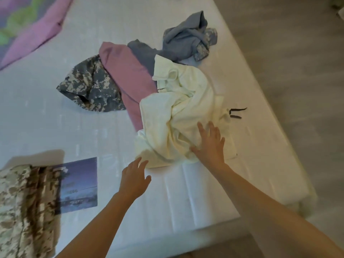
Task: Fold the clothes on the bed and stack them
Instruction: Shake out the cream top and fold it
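Pale grey plank floor (297,75) lies right of the white mattress (204,192).

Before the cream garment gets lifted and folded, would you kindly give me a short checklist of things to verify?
1. Right hand on the cream garment: ok, its open fingers rest on it.
2. Left hand at the garment's near edge: ok, open beside it; contact, cannot tell.
3. Cream garment on top of the pile: ok, it overlaps the pink garment.
4. Cream garment spread flat: not ok, it is bunched.
5. Dark drawstring untangled: cannot tell, only its ends show.
6. Bare bed in front for folding: ok; the folded camouflage stack lies to the left.
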